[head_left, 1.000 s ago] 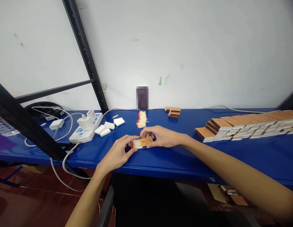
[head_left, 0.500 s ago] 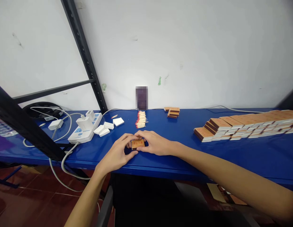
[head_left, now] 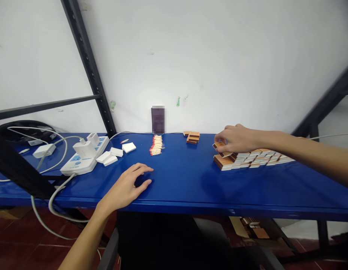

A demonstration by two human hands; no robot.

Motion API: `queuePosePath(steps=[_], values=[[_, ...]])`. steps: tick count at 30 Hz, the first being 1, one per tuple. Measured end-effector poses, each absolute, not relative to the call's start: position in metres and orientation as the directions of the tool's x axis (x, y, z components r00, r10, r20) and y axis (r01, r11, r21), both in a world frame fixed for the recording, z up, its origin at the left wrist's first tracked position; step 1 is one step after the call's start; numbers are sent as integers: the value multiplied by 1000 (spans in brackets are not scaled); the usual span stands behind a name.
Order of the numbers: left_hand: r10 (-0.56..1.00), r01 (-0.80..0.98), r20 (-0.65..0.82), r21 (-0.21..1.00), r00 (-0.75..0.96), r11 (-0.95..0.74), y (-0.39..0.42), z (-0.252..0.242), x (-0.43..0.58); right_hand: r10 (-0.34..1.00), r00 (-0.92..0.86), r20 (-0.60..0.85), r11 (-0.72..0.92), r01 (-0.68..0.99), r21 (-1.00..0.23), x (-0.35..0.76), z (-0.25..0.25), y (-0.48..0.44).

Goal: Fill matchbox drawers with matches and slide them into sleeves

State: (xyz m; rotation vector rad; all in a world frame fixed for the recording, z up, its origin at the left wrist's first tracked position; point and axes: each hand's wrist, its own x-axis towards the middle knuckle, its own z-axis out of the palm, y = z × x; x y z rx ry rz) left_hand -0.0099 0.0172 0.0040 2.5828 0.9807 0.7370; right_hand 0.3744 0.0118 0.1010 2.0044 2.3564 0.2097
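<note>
My right hand (head_left: 232,138) is closed on a matchbox (head_left: 218,145) at the left end of the stacked matchboxes (head_left: 249,159). The held box is tilted and partly covered by my fingers; whether it touches the stack I cannot tell. My left hand (head_left: 131,183) rests low over the blue tabletop (head_left: 176,180), fingers apart and holding nothing. Beyond that hand lies a pile of red-tipped matches (head_left: 156,145). A small group of matchboxes (head_left: 192,137) sits further back, right of the matches.
Left of the matches lie several small white boxes (head_left: 110,154) and a few loose matches (head_left: 124,141). A white power strip (head_left: 86,161) with chargers and cables stands by the black shelf post (head_left: 86,60). A dark pixelated rectangle (head_left: 158,122) leans against the wall.
My right hand has moved from the table's middle to the stack on the right, and the matchbox between my hands is gone from there. My left hand has opened. The view has shifted right.
</note>
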Motion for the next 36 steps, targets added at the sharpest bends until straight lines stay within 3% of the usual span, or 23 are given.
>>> queuePosePath(steps=[4, 14, 19, 30, 34, 36], values=[[686, 538, 378, 430, 622, -725, 17, 5, -10, 953, -300, -31, 297, 912, 285, 376, 88, 9], [715, 569, 337, 440, 613, -695, 17, 5, -10, 953, -276, -122, 299, 923, 242, 389, 70, 13], [717, 573, 333, 437, 612, -693, 17, 3, -10, 955, -284, -81, 295, 934, 203, 384, 73, 13], [704, 589, 317, 391, 636, -708, 17, 4, -8, 956, -237, -170, 275, 929, 246, 376, 63, 25], [753, 647, 303, 387, 584, -657, 24, 5, -10, 945, -315, -86, 326, 919, 221, 360, 73, 32], [772, 702, 276, 322, 572, -635, 36, 8, -11, 935, -353, -15, 348, 914, 209, 350, 77, 41]])
